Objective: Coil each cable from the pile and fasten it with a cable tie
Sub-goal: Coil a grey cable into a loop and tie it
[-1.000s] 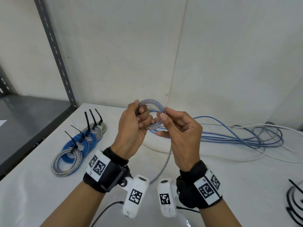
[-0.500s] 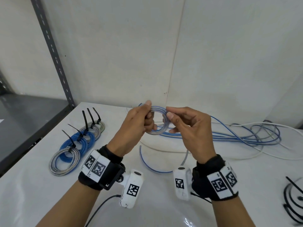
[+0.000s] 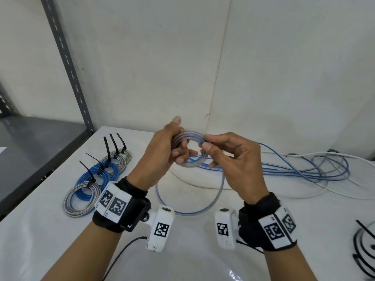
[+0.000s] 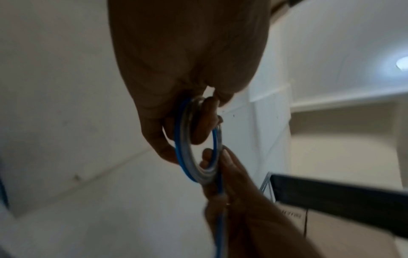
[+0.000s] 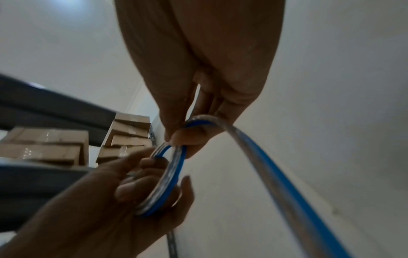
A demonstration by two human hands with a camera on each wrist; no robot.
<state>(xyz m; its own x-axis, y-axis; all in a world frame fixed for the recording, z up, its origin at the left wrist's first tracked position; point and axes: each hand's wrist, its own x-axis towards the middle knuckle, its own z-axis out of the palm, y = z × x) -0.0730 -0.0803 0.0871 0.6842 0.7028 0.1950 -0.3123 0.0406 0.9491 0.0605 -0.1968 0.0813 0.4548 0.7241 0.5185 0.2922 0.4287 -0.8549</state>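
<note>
Winding the blue-and-clear cable into a small coil (image 3: 189, 150) is the step in hand, and from the head view I judge it well along: my left hand (image 3: 160, 157) grips the coil's left side, fingers curled through the ring, and my right hand (image 3: 233, 159) pinches its right edge between thumb and forefinger. The coil is held in the air between both hands, above the white table (image 3: 60, 250). A loose tail (image 3: 188, 211) hangs from it in a loop down to the table. Behind my right hand lies the pile of uncoiled cables (image 3: 304, 169). To my left sit finished coils (image 3: 97, 177), each closed with a black cable tie. At the right edge a few black strands show, perhaps spare ties, but I cannot tell.

From the left wrist, my left hand's fingers (image 4: 200, 125) are hooked through the ring, clamping the turns against the palm, and the right hand comes in from below.

From the right wrist, my thumb and forefinger (image 5: 187, 137) nip the top of the ring while the free length (image 5: 276, 165) runs off past the camera.

Next, I reckon, the tail must be fed round in another turn, keeping the left grip tight so the loops do not spring apart, before a tie goes on.
</note>
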